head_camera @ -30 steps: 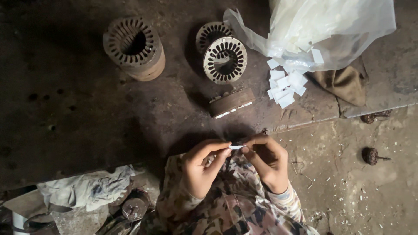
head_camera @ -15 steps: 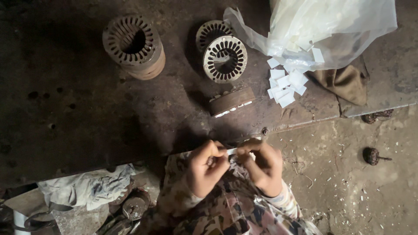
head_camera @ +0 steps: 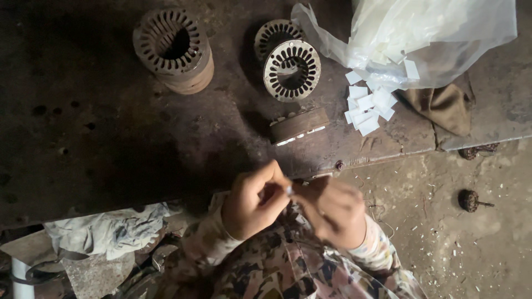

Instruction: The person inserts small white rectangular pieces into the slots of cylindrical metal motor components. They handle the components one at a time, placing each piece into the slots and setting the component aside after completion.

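Left hand (head_camera: 252,202) and right hand (head_camera: 332,210) meet, fingers pinching a small white paper slip (head_camera: 288,190) between them. Beyond the fingers, slotted metal rings (head_camera: 292,70) sit on the worktop (head_camera: 100,138)

My left hand (head_camera: 254,202) and right hand (head_camera: 331,209) meet, fingers (head_camera: 280,181) pinching a small white paper slip (head_camera: 289,190) between them. Beyond my fingers, on the dark bench (head_camera: 100,138), lie slotted metal cores (head_camera: 292,70) and loose white slips (head_camera: 367,106).

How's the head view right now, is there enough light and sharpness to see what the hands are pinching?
Head view: dim and uneven; the dark table falls into shadow at left, while the plastic bag looks bright and washed out. The left hand and right hand are softly blurred, so the small white piece between them is barely legible.
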